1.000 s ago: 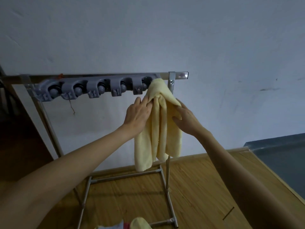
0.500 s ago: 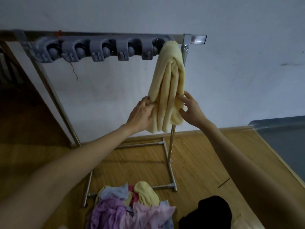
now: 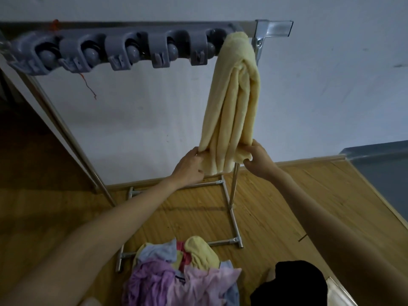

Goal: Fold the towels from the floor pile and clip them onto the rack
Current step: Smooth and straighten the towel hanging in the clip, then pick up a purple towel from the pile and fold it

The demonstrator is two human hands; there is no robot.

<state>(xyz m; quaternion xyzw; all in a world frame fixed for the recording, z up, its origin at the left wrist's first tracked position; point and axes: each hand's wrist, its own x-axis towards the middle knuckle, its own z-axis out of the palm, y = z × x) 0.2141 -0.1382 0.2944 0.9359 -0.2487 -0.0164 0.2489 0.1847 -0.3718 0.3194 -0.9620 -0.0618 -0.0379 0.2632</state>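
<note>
The yellow towel hangs clipped at the rack's right end, soft and limp. The left hand and right hand each pinch its bottom edge, the best grip for smoothing.

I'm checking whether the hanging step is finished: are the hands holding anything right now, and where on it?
Both hold the yellow towel at its bottom edge: left hand on the left corner, right hand on the right.
</note>
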